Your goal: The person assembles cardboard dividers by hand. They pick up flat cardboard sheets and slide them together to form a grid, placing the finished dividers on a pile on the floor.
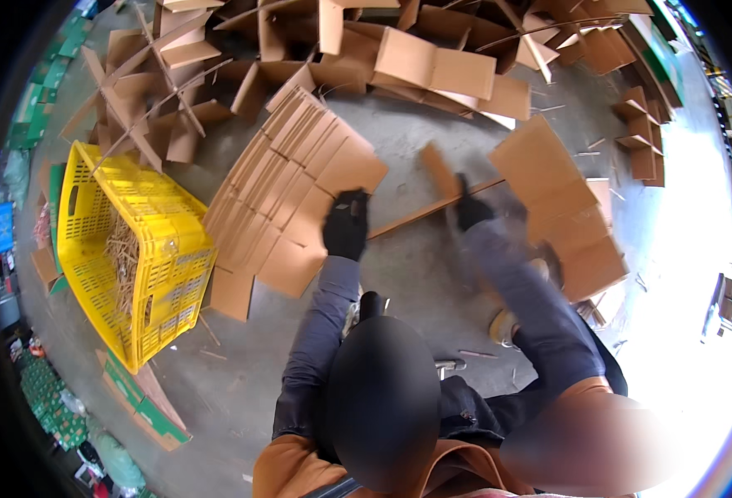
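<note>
My left hand (347, 226), in a black glove, is closed at the near end of a long narrow cardboard strip (420, 217). It is right beside a fanned row of folded cardboard dividers (287, 178). My right hand (471, 209), also black-gloved and blurred by motion, is at the strip's farther part. A short cardboard piece (439, 168), blurred like that hand, stands up from the strip and appears to be held in its fingers. Just right of this hand lie flat brown cardboard sheets (561, 207).
A yellow plastic crate (171, 249) with thin cardboard scraps (121, 257) lies tipped at left. Assembled cardboard dividers (436, 66) are heaped along the far side. A green-and-brown cardboard piece (142, 398) lies at the lower left. Thin scraps are scattered on the grey floor (241, 373).
</note>
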Action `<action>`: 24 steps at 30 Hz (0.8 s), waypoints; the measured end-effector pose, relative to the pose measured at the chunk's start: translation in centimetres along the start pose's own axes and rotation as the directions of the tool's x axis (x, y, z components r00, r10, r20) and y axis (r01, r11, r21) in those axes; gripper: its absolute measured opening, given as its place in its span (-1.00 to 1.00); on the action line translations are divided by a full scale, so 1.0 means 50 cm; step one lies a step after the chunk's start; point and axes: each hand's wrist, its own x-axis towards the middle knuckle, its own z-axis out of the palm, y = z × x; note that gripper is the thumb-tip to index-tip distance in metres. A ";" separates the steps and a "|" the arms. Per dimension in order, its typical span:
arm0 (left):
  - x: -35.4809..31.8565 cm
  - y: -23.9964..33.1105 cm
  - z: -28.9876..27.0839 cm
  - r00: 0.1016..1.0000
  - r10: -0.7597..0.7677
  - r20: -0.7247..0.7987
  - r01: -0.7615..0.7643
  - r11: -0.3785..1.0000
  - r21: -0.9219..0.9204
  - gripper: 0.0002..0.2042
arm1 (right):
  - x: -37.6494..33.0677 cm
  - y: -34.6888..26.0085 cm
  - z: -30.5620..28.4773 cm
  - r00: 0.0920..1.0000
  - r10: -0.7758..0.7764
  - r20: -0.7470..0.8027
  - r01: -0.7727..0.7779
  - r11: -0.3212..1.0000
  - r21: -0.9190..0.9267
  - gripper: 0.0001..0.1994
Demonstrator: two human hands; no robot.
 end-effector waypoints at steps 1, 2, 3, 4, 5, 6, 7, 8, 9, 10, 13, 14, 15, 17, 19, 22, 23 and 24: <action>0.008 -0.024 -0.032 0.988 0.030 -0.154 0.002 0.979 0.204 -0.73 | 0.017 0.060 -0.035 0.999 0.024 -0.042 -0.022 0.998 0.051 -0.34; 0.026 -0.039 -0.043 0.984 0.074 -0.162 -0.003 0.915 0.403 -0.57 | 0.030 0.140 -0.102 0.989 0.073 -0.127 -0.070 0.997 0.033 -0.33; 0.025 -0.086 -0.070 0.992 0.015 -0.128 0.052 0.863 0.503 -0.39 | 0.052 0.179 -0.149 0.977 0.098 -0.188 -0.096 0.995 0.022 -0.32; 0.025 -0.126 -0.080 0.995 0.014 -0.100 0.046 0.818 0.574 -0.36 | 0.070 0.216 -0.207 0.958 0.136 -0.254 -0.139 0.990 0.008 -0.31; 0.023 -0.153 -0.083 0.998 0.007 -0.064 0.035 0.771 0.636 -0.33 | 0.082 0.245 -0.251 0.936 0.181 -0.303 -0.190 0.982 0.002 -0.30; 0.023 -0.158 -0.080 0.999 0.006 -0.045 0.025 0.761 0.649 -0.32 | 0.081 0.265 -0.282 0.918 0.207 -0.337 -0.217 0.976 0.010 -0.29; 0.024 -0.156 -0.077 0.999 0.007 -0.035 0.018 0.749 0.663 -0.30 | 0.074 0.266 -0.293 0.914 0.198 -0.355 -0.201 0.979 0.029 -0.28; 0.026 -0.152 -0.072 1.000 0.005 -0.023 0.011 0.736 0.676 -0.29 | 0.058 0.259 -0.290 0.914 0.179 -0.364 -0.171 0.984 0.055 -0.27; 0.025 -0.149 -0.065 0.999 -0.033 -0.014 0.034 0.736 0.677 -0.31 | 0.036 0.244 -0.271 0.923 0.144 -0.356 -0.119 0.989 0.090 -0.26; 0.024 -0.147 -0.063 0.998 -0.069 -0.008 0.056 0.730 0.681 -0.32 | 0.008 0.217 -0.227 0.939 0.092 -0.330 -0.046 0.989 0.144 -0.25; 0.027 -0.156 -0.058 0.991 -0.120 0.053 0.055 0.744 0.666 -0.40 | -0.103 0.112 -0.108 0.963 0.110 -0.244 -0.063 0.979 0.193 -0.13; 0.029 -0.163 -0.061 0.991 -0.111 0.081 0.035 0.771 0.636 -0.43 | -0.141 0.089 -0.074 0.933 0.149 -0.327 -0.074 0.970 0.231 -0.13; 0.034 -0.165 -0.057 0.989 -0.096 0.112 0.009 0.799 0.601 -0.46 | -0.177 0.092 -0.035 0.892 0.194 -0.409 -0.087 0.960 0.265 -0.13; 0.050 -0.160 -0.049 0.986 -0.016 0.167 -0.068 0.874 0.482 -0.53 | -0.228 0.144 0.046 0.906 0.329 -0.267 -0.287 0.940 0.185 -0.37; 0.039 -0.156 -0.033 0.986 0.006 0.167 -0.058 0.950 0.308 -0.57 | -0.248 0.152 0.033 0.895 0.406 -0.187 -0.375 0.909 0.183 -0.55; 0.028 -0.075 0.018 0.940 -0.047 0.338 -0.084 0.928 0.364 -0.64 | -0.252 0.158 -0.050 0.827 0.406 -0.389 -0.211 0.866 0.454 -0.71; 0.008 -0.108 0.045 0.942 0.102 0.319 -0.216 0.913 0.347 -0.67 | -0.245 0.126 -0.090 0.780 0.382 -0.497 -0.051 0.829 0.557 -0.73; -0.004 -0.118 0.075 0.920 0.255 0.299 -0.350 0.878 0.326 -0.68 | -0.236 0.087 -0.125 0.762 0.369 -0.531 0.053 0.782 0.620 -0.73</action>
